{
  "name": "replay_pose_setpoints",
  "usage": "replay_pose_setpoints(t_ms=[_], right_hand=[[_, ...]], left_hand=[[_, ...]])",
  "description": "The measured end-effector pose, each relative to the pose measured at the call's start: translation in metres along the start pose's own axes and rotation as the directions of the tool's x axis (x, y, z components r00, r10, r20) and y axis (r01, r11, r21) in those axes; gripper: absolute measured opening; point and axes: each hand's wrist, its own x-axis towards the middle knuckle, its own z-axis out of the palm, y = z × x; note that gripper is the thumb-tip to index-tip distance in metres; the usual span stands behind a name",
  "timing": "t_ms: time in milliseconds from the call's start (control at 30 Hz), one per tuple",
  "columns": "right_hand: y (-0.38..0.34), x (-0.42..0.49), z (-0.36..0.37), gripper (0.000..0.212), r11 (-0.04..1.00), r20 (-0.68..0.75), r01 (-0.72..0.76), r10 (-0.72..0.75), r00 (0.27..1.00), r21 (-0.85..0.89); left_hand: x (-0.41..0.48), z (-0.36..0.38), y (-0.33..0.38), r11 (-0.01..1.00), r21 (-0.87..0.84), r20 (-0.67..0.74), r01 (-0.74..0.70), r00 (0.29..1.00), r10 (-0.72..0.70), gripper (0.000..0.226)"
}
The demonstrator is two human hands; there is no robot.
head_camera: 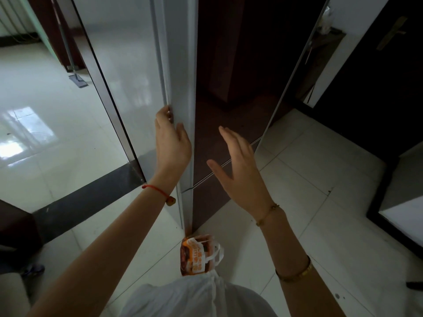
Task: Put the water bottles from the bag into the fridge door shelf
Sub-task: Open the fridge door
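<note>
Likely the left hand (171, 143), fingers hooked on the fridge door (178, 88) edge, slips off; right hand (238, 170) spread, empty.

Left hand (172, 143) curled, right hand (238, 165) open

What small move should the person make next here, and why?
Probably pull the fridge door open with the left hand, whose fingers already hook its edge. The right hand is open and empty, and the bag sits on the floor below.
</note>
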Motion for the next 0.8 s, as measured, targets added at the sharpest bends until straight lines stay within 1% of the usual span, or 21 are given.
replay_pose_setpoints(t_ms=[100, 200, 300, 367, 433, 533, 600, 667, 733, 800], right_hand=[[-0.001, -0.003, 0.002, 0.066, 1.0, -0.012, -0.011, 0.011, 1.0, 0.019], [-0.001, -0.005, 0.003, 0.066, 1.0, -0.033, -0.008, 0.009, 0.999, 0.018], [0.0, -0.014, 0.002, 0.065, 1.0, -0.103, -0.007, 0.01, 0.995, 0.025], [0.001, -0.024, 0.002, 0.063, 0.999, -0.171, -0.02, 0.027, 0.985, 0.046], [0.0, -0.035, 0.003, 0.061, 0.998, -0.247, -0.039, 0.053, 0.968, 0.058], [0.001, -0.048, 0.004, 0.062, 0.991, -0.379, -0.07, 0.108, 0.919, 0.112], [0.004, -0.055, 0.001, 0.061, 0.984, -0.464, -0.096, 0.156, 0.872, 0.149], [0.009, -0.063, -0.005, 0.062, 0.98, -0.534, -0.135, 0.191, 0.824, 0.143], [0.016, -0.069, -0.013, 0.064, 0.978, -0.591, -0.184, 0.208, 0.779, 0.102], [0.024, -0.072, -0.023, 0.062, 0.973, -0.642, -0.224, 0.202, 0.74, 0.049]], left_hand=[[-0.004, 0.002, -0.001, 1.0, -0.017, -0.001, -0.021, 1.0, 0.021, 0.041], [-0.021, 0.004, 0.0, 0.996, -0.046, 0.015, -0.079, 0.997, 0.08, 0.028], [-0.041, 0.006, 0.0, 0.991, -0.074, 0.073, -0.111, 0.99, 0.116, 0.014], [-0.052, 0.007, 0.001, 0.981, -0.098, 0.116, -0.169, 0.977, 0.179, 0.011], [-0.061, 0.01, 0.001, 0.953, -0.134, 0.171, -0.271, 0.941, 0.291, 0.013], [-0.07, 0.015, 0.004, 0.9, -0.225, 0.297, -0.374, 0.853, 0.429, 0.019], [-0.075, 0.02, 0.01, 0.876, -0.256, 0.367, -0.409, 0.797, 0.48, 0.023], [-0.081, 0.025, 0.016, 0.863, -0.262, 0.427, -0.431, 0.75, 0.504, 0.026], [-0.086, 0.031, 0.023, 0.839, -0.263, 0.442, -0.476, 0.714, 0.543, 0.028], [-0.092, 0.036, 0.032, 0.807, -0.265, 0.398, -0.527, 0.703, 0.59, 0.025]])
